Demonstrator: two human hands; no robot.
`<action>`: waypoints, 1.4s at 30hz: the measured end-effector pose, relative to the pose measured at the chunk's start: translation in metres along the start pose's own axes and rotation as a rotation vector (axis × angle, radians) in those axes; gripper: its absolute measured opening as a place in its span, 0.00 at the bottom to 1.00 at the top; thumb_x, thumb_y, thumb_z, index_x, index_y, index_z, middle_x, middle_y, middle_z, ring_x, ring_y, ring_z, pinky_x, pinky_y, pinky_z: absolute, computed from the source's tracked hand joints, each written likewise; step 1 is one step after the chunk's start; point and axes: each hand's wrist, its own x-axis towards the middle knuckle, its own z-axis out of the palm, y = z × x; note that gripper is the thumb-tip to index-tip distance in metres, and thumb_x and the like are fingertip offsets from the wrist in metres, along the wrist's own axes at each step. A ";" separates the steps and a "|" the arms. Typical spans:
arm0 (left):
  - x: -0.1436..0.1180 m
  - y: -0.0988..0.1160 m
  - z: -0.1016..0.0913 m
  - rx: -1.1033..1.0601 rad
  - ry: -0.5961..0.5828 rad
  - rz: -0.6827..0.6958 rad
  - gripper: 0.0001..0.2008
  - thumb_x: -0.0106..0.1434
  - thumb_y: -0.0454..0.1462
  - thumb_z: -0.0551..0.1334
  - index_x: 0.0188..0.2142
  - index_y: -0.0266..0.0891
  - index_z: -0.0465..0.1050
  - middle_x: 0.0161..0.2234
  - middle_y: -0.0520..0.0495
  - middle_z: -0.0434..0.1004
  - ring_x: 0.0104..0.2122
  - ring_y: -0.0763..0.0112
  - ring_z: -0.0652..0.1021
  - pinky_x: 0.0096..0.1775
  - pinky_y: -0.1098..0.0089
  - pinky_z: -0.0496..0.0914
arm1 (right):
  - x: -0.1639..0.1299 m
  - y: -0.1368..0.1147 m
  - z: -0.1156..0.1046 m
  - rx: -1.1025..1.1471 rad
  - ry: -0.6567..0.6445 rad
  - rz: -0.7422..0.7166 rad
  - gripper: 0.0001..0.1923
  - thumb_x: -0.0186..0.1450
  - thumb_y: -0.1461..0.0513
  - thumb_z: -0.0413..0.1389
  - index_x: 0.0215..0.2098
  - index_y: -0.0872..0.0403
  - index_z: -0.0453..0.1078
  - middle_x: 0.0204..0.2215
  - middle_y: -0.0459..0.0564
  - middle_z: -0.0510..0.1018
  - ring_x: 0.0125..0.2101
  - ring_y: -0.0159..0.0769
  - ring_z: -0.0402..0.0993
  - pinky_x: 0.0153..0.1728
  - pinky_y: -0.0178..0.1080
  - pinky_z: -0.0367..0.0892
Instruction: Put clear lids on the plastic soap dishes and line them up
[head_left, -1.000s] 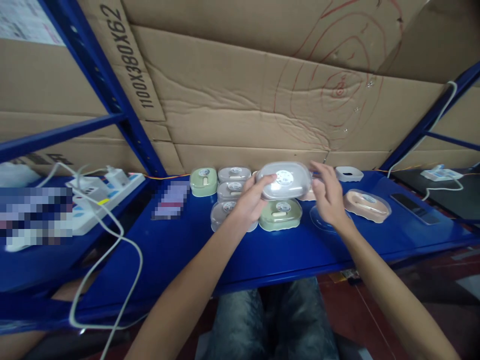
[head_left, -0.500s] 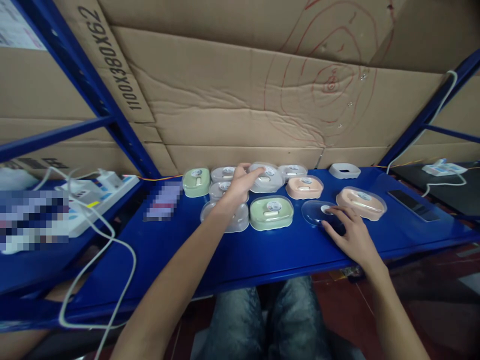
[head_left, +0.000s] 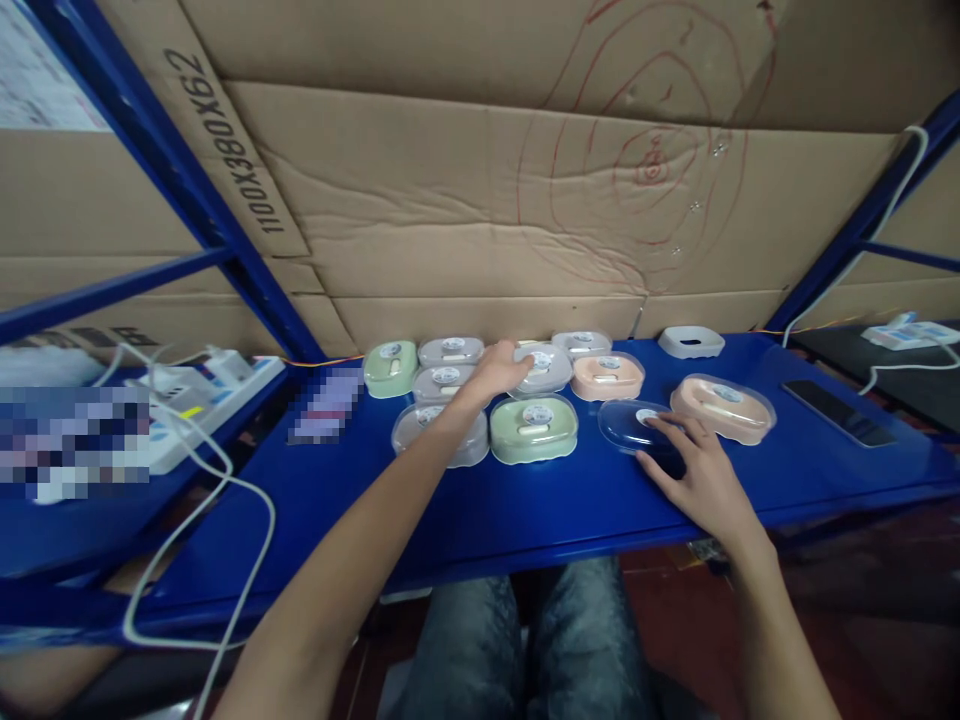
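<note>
My left hand [head_left: 501, 372] is closed on a grey oval plastic box [head_left: 551, 378] with a clear lid and a round label. Part of another box [head_left: 523, 350] shows just behind it. My right hand [head_left: 701, 468] has its fingers spread, with fingertips resting on a loose clear lid [head_left: 621, 428] that lies on the blue table [head_left: 480, 520]. Near the left hand stand a green lidded box [head_left: 534, 442] and several grey ones. A peach lidded box [head_left: 607, 378] is between the hands, and a larger-looking peach one [head_left: 724, 412] sits beyond the right hand.
A grey open piece with a dark slot [head_left: 690, 343] stands at the back right. A dark phone [head_left: 838, 412] lies at the right, a blurred-out phone-like item [head_left: 326, 405] at the left. White cables [head_left: 262, 500] and a power strip [head_left: 247, 385] are left; cardboard [head_left: 420, 190] walls the back.
My left hand has brought the grey box slightly nearer and lower, so a box behind it now shows. The right hand has stayed on the clear lid. The view has shifted a little.
</note>
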 end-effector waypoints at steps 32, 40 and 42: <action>0.005 0.006 -0.008 0.442 -0.268 0.371 0.33 0.80 0.50 0.47 0.77 0.39 0.60 0.79 0.37 0.61 0.79 0.55 0.61 0.76 0.58 0.56 | -0.001 -0.015 -0.008 0.111 0.011 0.018 0.23 0.77 0.51 0.62 0.68 0.44 0.73 0.68 0.55 0.76 0.69 0.56 0.73 0.70 0.63 0.70; 0.044 -0.006 -0.036 0.620 -0.242 0.317 0.25 0.73 0.40 0.57 0.66 0.38 0.76 0.67 0.33 0.78 0.69 0.46 0.75 0.70 0.53 0.65 | 0.086 0.032 -0.048 -0.025 0.096 0.011 0.18 0.78 0.52 0.56 0.59 0.50 0.78 0.60 0.58 0.83 0.62 0.54 0.79 0.65 0.54 0.73; 0.058 -0.012 -0.043 0.640 -0.281 0.298 0.26 0.67 0.38 0.62 0.64 0.39 0.78 0.64 0.34 0.81 0.65 0.46 0.79 0.66 0.55 0.70 | 0.129 0.068 -0.048 -0.131 0.010 0.077 0.19 0.79 0.53 0.54 0.58 0.53 0.79 0.57 0.62 0.84 0.58 0.54 0.81 0.62 0.52 0.73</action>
